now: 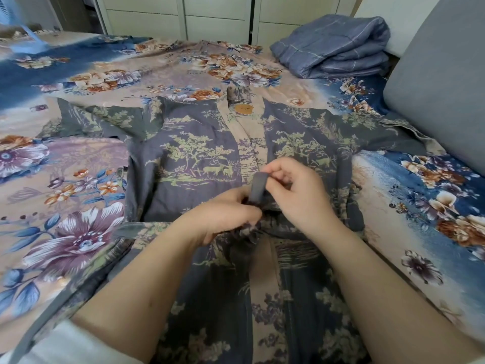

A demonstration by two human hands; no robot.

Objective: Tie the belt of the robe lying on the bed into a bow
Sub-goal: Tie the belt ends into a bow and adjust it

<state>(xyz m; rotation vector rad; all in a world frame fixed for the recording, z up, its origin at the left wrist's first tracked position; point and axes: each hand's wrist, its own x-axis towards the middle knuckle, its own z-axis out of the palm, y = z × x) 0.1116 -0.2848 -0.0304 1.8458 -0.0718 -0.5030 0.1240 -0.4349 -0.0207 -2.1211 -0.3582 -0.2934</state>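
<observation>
While the robe [199,158] lies spread face-up across the bed [78,185], sleeves out to either side and collar toward the far end, both hands meet over its waist. A brown round tag [244,109] shows at the neckline, between the pale front bands.

At the waist sits the belt [258,189], a grey strip of cloth. Part of it is folded into a loop that stands upright, and the right hand [296,190] pinches the top of that loop between thumb and fingertips, its other fingers curled in. Just beside it, the left hand [225,216] is closed over the bunched cloth at the foot of the loop, knuckles up, its fingers tucked under so that their exact grip on the belt is hidden. Both hands touch or nearly touch at the knot area. One end of the belt trails off the left side of the robe toward the near edge of the bed.

Well apart from the hands, a folded blue quilt [336,46] rests at the far right of the bed, beside a grey padded headboard [441,80]. White cupboard doors [217,17] stand behind the bed. Both forearms are bare, with white sleeves [78,345] pushed up near the bottom edge.
</observation>
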